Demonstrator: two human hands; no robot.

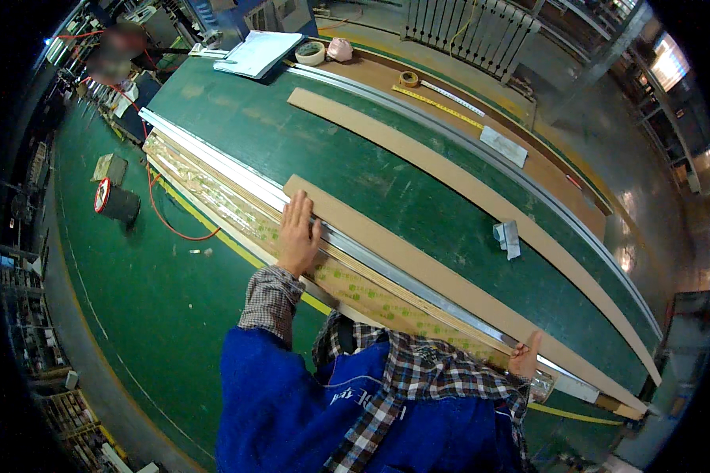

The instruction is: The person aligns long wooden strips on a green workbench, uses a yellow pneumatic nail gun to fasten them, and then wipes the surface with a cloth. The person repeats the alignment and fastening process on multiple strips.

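My left hand (297,236) lies flat, fingers stretched, over the near end of a brown cardboard strip (394,248) and the long silver metal profile (426,290) beside it. Further right, my right hand (524,359) rests on the same strip and profile, one finger stretched up onto the cardboard and the thumb apart from it; its other fingers are hidden. Under and beside the profile run a stack of thin strips (237,199) and packaging film with green print (371,296). White profiles (213,156) extend to the left of my left hand.
A second long cardboard strip (450,181) lies across the green table (237,102), with a crumpled grey piece (508,238) beside it. Beyond are a metal rail (418,110), papers (260,54), tape rolls (310,53) and a yellow measuring tape (438,106). A dark bucket (118,202) stands on the floor.
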